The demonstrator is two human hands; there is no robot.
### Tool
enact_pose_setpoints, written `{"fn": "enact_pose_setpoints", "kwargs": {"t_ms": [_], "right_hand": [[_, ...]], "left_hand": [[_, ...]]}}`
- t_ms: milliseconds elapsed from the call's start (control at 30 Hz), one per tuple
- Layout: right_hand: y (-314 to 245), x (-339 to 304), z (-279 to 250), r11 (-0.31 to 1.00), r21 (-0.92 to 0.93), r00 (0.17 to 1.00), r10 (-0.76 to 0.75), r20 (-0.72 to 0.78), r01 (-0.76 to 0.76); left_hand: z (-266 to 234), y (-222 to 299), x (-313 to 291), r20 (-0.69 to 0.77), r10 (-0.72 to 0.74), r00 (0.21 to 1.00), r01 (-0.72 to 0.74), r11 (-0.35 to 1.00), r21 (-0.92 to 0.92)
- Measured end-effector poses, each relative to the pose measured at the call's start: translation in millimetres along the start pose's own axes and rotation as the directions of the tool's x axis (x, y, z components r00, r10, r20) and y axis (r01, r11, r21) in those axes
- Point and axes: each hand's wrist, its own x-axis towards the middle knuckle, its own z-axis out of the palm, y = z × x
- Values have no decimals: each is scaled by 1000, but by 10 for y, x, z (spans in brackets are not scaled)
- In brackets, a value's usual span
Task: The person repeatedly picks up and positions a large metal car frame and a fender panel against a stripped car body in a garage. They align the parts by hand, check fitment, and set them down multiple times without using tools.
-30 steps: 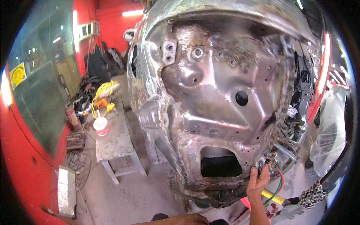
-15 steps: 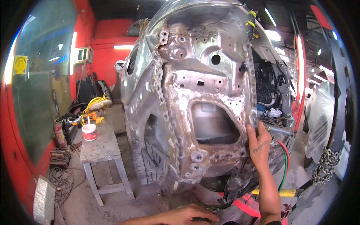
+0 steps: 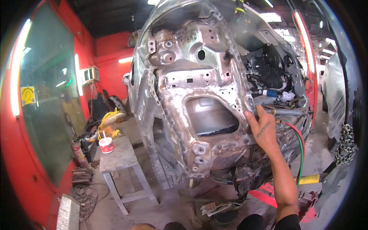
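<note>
A stripped car body (image 3: 180,96) with a bare-metal inner panel, rusty and scorched along its seams, stands right in front of me. On the panel's right edge rests my right hand (image 3: 263,129), its thumb on the front face and its fingers curled over the far side, closed on the edge. Just beyond that hand are a brass fitting (image 3: 274,112) and joined red and green hoses (image 3: 301,145); whether the hidden fingers touch them I cannot tell. Only a sliver of skin, apparently my left hand or arm (image 3: 143,227), shows at the lower border, fingers hidden.
At left a worn bench (image 3: 119,161) bears a red-and-white tub (image 3: 106,145) and an orange tool (image 3: 110,131) with yellow cord. A fire extinguisher (image 3: 78,153) and coiled cable (image 3: 84,199) are beside it. A chain (image 3: 345,145) hangs at right. Papers (image 3: 220,208) lie below the car.
My left hand has drawn back from the lower middle to the bottom border. My view has shifted and tilted. The right hand keeps its place on the panel edge.
</note>
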Motion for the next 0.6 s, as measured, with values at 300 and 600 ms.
{"fn": "enact_pose_setpoints", "kwargs": {"t_ms": [300,600], "right_hand": [[132,-5,-40,998,59,998,-30,50,27],[221,-95,-19,990,115,995,-73,-65,81]], "left_hand": [[267,-240,137,22,-2,1000,-6,946,325],[455,-529,418,-20,-52,998,56,936,347]]}}
